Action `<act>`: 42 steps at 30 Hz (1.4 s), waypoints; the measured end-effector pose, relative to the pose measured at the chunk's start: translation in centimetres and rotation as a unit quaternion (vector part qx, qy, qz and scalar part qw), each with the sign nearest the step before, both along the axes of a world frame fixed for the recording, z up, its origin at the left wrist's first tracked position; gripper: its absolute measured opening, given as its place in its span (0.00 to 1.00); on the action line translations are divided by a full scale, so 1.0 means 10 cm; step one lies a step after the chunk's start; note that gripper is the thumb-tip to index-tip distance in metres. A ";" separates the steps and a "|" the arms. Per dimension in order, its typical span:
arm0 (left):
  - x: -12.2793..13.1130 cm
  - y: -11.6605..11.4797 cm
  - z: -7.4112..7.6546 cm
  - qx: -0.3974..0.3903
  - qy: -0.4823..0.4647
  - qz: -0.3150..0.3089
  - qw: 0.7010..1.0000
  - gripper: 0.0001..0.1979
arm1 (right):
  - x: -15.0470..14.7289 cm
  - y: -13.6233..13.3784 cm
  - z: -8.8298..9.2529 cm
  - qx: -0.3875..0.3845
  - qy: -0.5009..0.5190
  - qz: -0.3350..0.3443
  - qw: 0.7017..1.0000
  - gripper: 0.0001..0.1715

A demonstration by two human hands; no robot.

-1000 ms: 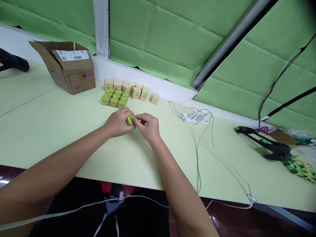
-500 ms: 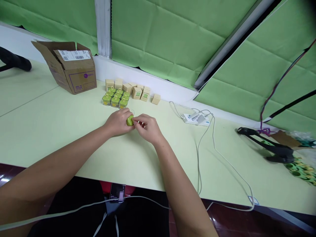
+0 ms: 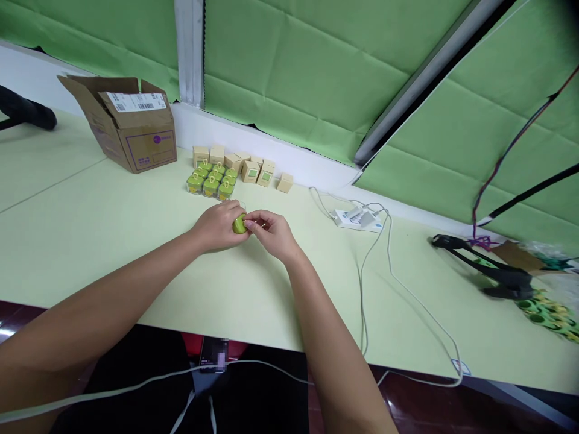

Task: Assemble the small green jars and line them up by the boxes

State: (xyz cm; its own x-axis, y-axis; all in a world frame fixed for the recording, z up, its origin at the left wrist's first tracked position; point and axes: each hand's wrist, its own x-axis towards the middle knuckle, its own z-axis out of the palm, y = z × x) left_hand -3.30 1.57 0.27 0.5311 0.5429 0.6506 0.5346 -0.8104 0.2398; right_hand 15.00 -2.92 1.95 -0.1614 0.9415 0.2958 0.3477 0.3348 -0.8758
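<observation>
My left hand (image 3: pixel 218 226) is wrapped round a small container, tipped on its side so that its green lid (image 3: pixel 239 223) faces right. The fingers of my right hand (image 3: pixel 270 232) are pinched at that lid; whatever sits between the fingertips is too small to make out. A bit of clear plastic shows above my left fingers. Just beyond, in rows on the table, stand several small clear containers (image 3: pixel 210 187) with green lids and pale yellow loop handles. Behind these are several small tan cardboard boxes (image 3: pixel 250 171), some with a green square on the front.
A large open cardboard carton (image 3: pixel 151 144) stands at the back left. To the right lie a white power strip (image 3: pixel 357 219) and loose white cables. Farther right are a black stand (image 3: pixel 493 271) and green perforated pieces (image 3: pixel 549 313). A phone (image 3: pixel 214 354) rests below the table edge.
Both hands and the container have shifted very slightly right. My right fingers have drawn closer together at the lid. The things on the table stay put.
</observation>
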 end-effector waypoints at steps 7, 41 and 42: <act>0.00 -0.03 0.04 0.011 -0.010 -0.009 1.000 0.09 | 0.04 0.05 -0.01 -0.050 0.051 -0.042 0.997 0.21; 0.00 -0.05 0.06 0.085 0.012 -0.049 0.995 0.10 | 0.08 0.04 -0.01 -0.190 0.195 0.039 0.962 0.27; 0.00 -0.05 0.06 0.085 0.016 -0.049 0.995 0.10 | 0.07 0.04 -0.03 -0.189 0.197 0.038 0.961 0.27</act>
State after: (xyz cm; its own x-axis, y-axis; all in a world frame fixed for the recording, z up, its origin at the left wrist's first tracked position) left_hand -3.35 1.12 0.84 0.5979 0.3711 0.7105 0.4563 -0.8863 0.0789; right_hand 15.72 -2.47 1.70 -0.1794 0.9837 -0.0124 -0.0478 -0.0213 -0.9986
